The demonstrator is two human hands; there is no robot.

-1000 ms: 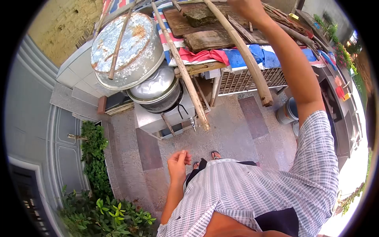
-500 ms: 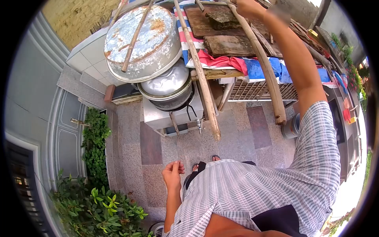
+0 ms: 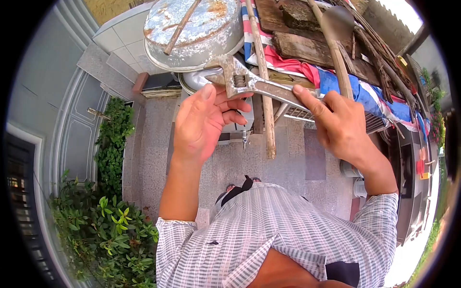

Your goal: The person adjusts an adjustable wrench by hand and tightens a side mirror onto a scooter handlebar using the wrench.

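An adjustable wrench (image 3: 273, 90) with a worn, rust-marked head is held up in front of me, its jaws pointing left. My right hand (image 3: 345, 126) is closed around the end of its handle, index finger laid along the metal. Just below the jaws is my left hand (image 3: 198, 124), palm up with fingers apart. Its fingertips come close to the wrench head; whether they touch it I cannot tell. Behind the jaws, a silver pot lid (image 3: 196, 80) is partly hidden.
A large rusty metal basin (image 3: 192, 36) with a stick across it stands at the back left. Wooden poles (image 3: 263, 96) jut from a platform with weathered planks (image 3: 307, 50) and a striped tarp (image 3: 355, 93). A tap (image 3: 245, 139) sticks out below. Leafy plants (image 3: 110, 235) grow at left.
My right hand has come back from the far planks and now holds the wrench in front of me. My left hand has risen from my side to the wrench head and opened.
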